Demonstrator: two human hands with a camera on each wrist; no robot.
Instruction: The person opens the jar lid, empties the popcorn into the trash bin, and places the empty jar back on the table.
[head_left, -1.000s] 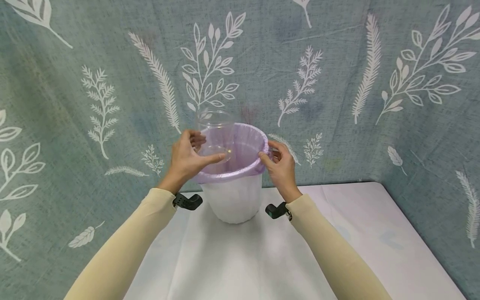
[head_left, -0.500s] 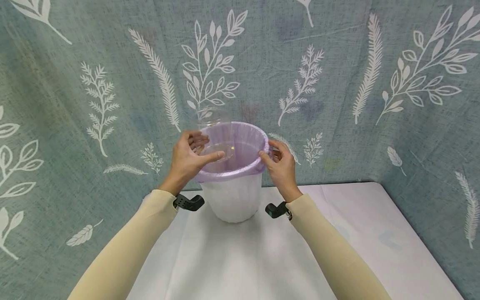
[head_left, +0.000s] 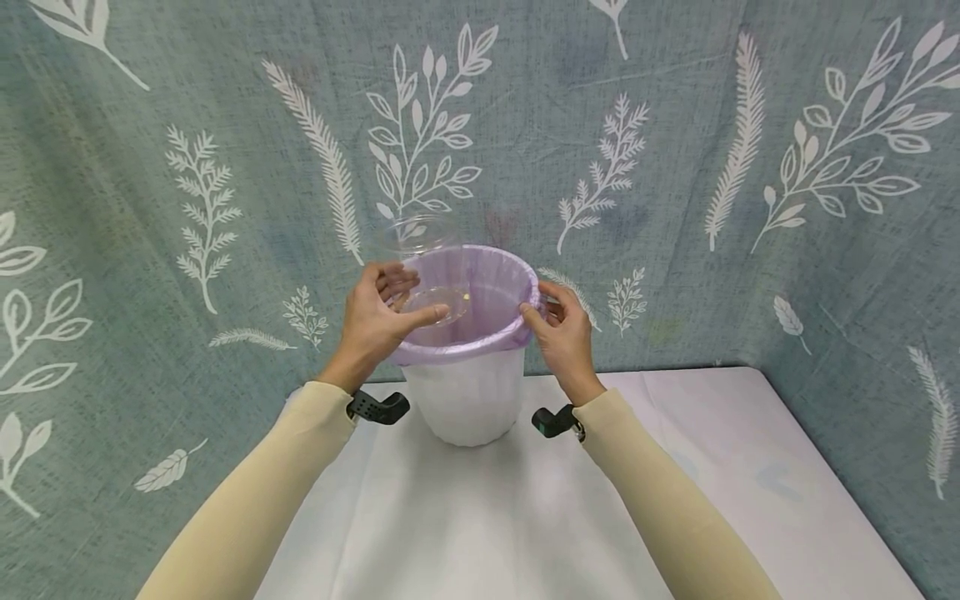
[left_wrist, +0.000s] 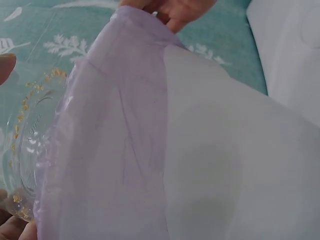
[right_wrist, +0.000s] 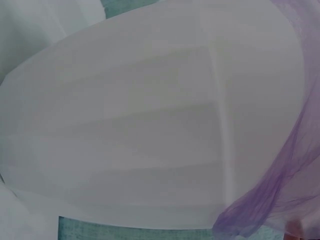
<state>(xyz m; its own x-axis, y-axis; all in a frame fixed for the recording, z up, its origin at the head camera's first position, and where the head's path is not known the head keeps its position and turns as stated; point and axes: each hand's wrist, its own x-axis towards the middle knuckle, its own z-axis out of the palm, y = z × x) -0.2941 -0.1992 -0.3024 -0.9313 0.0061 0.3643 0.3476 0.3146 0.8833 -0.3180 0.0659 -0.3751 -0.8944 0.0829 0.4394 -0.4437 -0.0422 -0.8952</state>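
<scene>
A white bin (head_left: 468, 400) lined with a purple bag (head_left: 498, 287) folded over its rim stands upright on the table. In the head view my left hand (head_left: 375, 312) holds a clear round container (head_left: 438, 258) over the left part of the bin's mouth, thumb in front and fingers behind. Gold flecks and raised lettering show on the container's base (left_wrist: 32, 145) in the left wrist view, where the bag's edge covers part of it. At the right side of the rim, my right hand (head_left: 558, 329) pinches the folded bag between thumb and fingers.
A white cloth covers the table (head_left: 450, 533) under the bin. Close behind the bin hangs a grey-green curtain (head_left: 510, 150) printed with white leaves, and it continues along both sides. Each wrist carries a black camera strap (head_left: 378, 407).
The clear container has tipped slightly, its top shifting left and its base a little right. My right hand keeps its place on the rim, and the bin stays put.
</scene>
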